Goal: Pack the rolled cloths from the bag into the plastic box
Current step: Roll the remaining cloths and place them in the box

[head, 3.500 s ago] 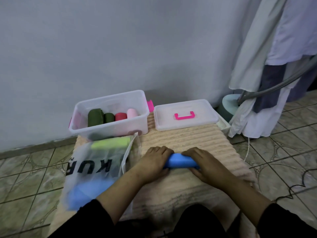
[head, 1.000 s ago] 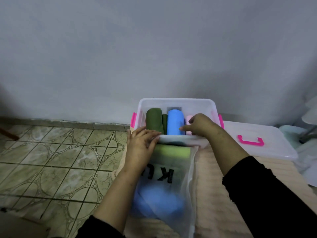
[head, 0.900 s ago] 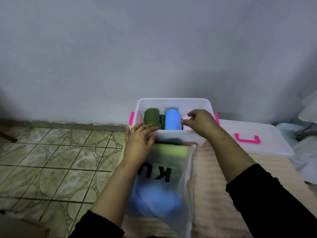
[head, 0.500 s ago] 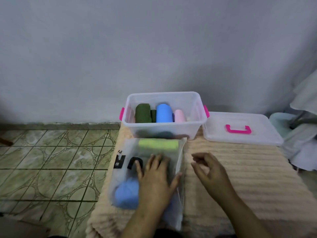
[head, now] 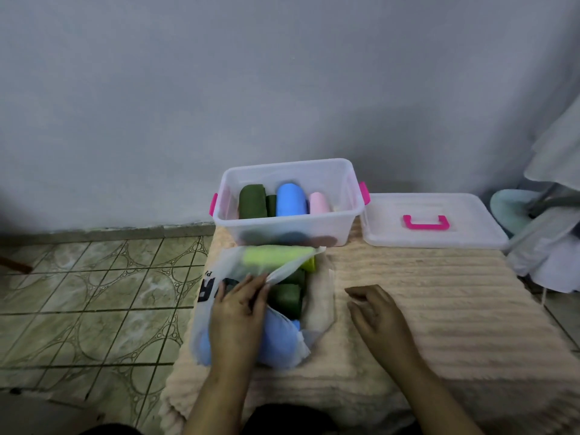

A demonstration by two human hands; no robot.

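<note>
Left hand pinching bag of rolls, right hand loose; four rolls in box.

The upper edge of the plastic bag is pinched and lifted by the left hand, so that dark green cloths are exposed inside. The right hand is held relaxed above the ribbed beige mat. Green, blue and pink rolls are seen in the plastic box, with its lid laid beside it.
</note>
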